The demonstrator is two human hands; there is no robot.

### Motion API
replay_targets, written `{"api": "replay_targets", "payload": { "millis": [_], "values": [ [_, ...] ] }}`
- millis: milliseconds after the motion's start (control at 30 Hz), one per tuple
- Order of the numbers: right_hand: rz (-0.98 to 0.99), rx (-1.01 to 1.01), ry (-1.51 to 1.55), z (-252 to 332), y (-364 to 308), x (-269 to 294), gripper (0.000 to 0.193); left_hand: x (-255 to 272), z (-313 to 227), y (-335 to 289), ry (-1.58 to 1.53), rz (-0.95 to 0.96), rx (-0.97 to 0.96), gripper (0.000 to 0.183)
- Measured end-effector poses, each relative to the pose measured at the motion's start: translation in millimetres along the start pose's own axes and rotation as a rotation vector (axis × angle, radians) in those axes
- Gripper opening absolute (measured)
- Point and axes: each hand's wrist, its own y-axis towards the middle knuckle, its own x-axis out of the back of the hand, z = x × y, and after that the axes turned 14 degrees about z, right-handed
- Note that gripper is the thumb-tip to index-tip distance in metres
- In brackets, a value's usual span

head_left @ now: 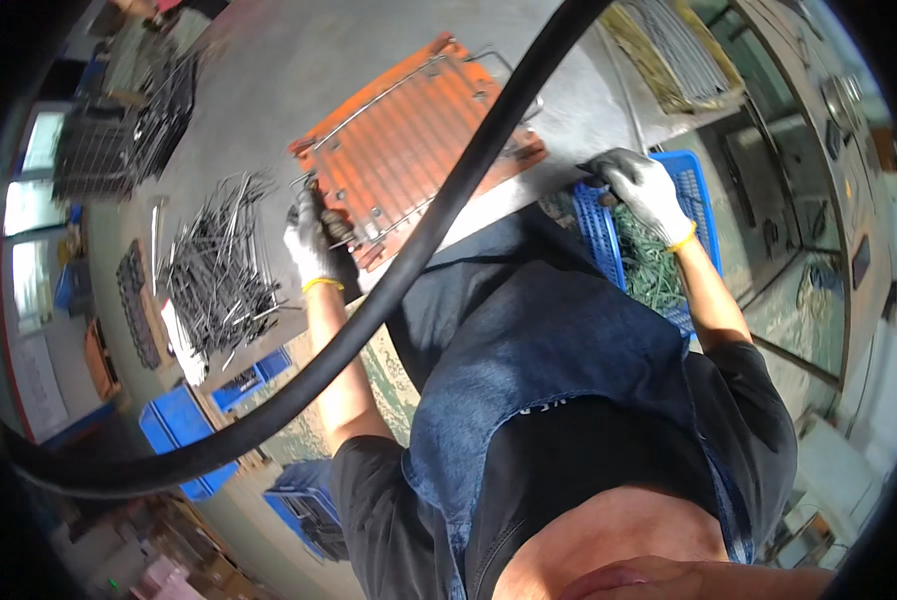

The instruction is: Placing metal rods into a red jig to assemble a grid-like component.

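Orange ribbed metal jig plate (423, 140) lies on the grey table (298, 60); your left hand (310, 235) grips its near corner, your right hand (643, 185) closes on the blue plastic crate (703, 195) beside it, likely fetching wire.

Dull grey metal desk (368, 50); ribbed orange plate (408, 140) beside shiny wire rods (218, 265); blue plastic crate (693, 190); matt black rubber hose (438, 210).

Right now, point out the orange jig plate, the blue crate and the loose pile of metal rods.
Orange jig plate (408, 130), head view, middle of its ribbed face.
Blue crate (596, 225), head view, its left wall.
Pile of metal rods (218, 265), head view, centre of the heap.
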Motion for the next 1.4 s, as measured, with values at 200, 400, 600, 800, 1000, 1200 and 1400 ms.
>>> {"api": "replay_targets", "payload": {
  "millis": [200,400,600,800,1000,1200,1400],
  "values": [
    [0.06,-0.135,0.044,13.2,14.1,-16.7,0.028,-14.4,14.4,-23.1,0.275,-0.22,-0.245,0.027],
    [0.122,-0.085,0.064,45.6,23.2,-0.3,0.022,-35.0,2.8,-30.7,1.184,-0.482,-0.559,0.042],
    [-0.182,0.269,-0.614,1.3,34.7,42.4,0.035,-48.2,1.5,-36.3,1.925,-0.089,-0.531,0.037],
    [-0.41,-0.424,-0.371,-20.3,48.3,128.6,0.037,-34.2,18.8,-32.3,1.957,-0.095,-0.603,0.034],
    [-0.412,-0.53,-0.628,-97.5,88.1,159.4,0.048,-59.0,10.1,-41.0,1.892,-0.095,-0.35,0.037],
    [-0.213,-0.568,-0.929,-193.0,143.9,155.4,0.032,-54.0,16.8,-35.2,1.795,-0.155,-0.445,0.035],
    [-0.325,-0.592,-0.975,-179.7,136.7,165.5,0.028,-52.7,15.3,-31.5,1.804,-0.173,-0.537,0.034]
  ]
}}
